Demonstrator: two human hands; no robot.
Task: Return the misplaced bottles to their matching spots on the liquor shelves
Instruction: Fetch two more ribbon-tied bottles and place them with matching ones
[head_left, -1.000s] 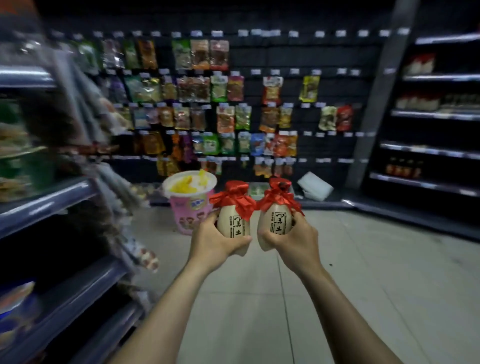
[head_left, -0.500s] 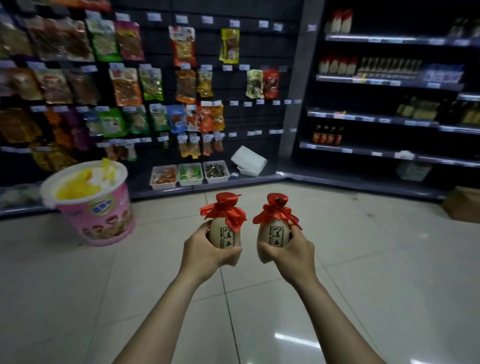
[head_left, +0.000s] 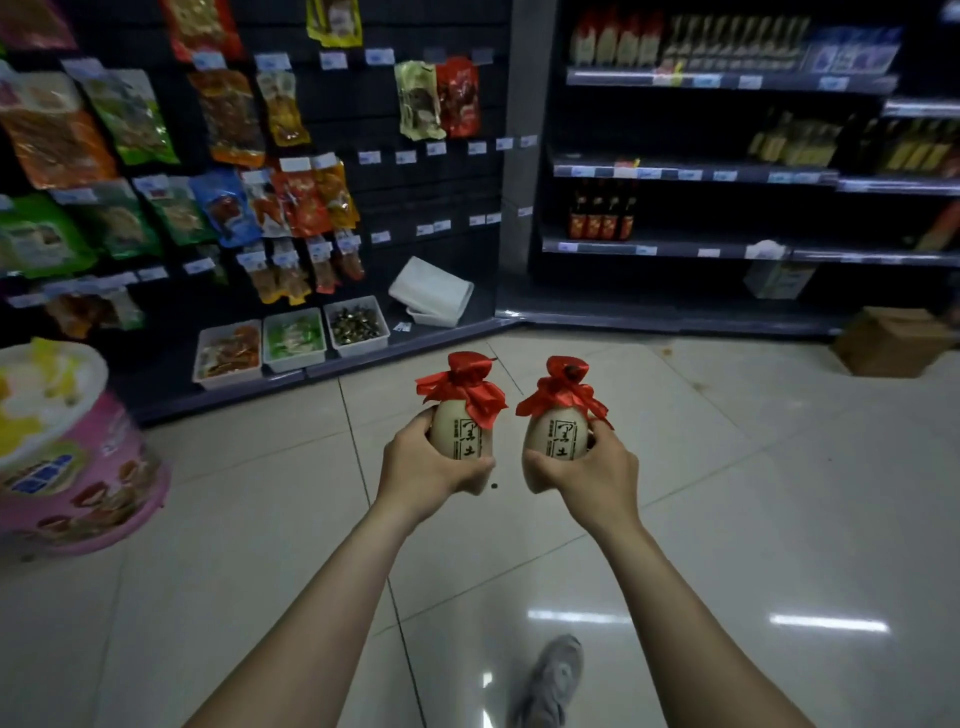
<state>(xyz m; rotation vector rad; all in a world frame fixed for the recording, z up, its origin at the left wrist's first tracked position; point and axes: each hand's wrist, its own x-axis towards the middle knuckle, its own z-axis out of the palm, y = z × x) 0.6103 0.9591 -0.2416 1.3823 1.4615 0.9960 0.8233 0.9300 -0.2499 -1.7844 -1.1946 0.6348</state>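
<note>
Far off to the left of the left hand (head_left: 426, 467), a big pink tub (head_left: 67, 467) with a white lid stood on the tiled floor (head_left: 727, 493). Beyond it and above that hand hung rows of snack packets (head_left: 130, 119) on a dark pegboard wall, with three clear bins (head_left: 291, 340) of loose goods on the base ledge below them and a tilted white container (head_left: 431, 288) just to their right.

The left hand was clenched around the belly of a cream ceramic liquor bottle (head_left: 460, 436), upright, its neck wrapped in red cloth and ribbon, dark characters on its front. Just to its right, apart by a narrow gap, the right hand (head_left: 587, 467) gripped a second matching bottle (head_left: 558, 439) the same way, thumb across the lower front, also upright and red-topped. Both bottles were held out over the floor in front of the person, well short of the shelving.

Beyond and up to the right of the right hand stood the dark liquor shelves (head_left: 727, 171), with a small row of dark bottles with red labels (head_left: 602, 218) on one tier and paler bottles above. A cardboard box (head_left: 893, 340) sat on the floor far right. Below the right forearm a grey shoe (head_left: 550, 680) showed
</note>
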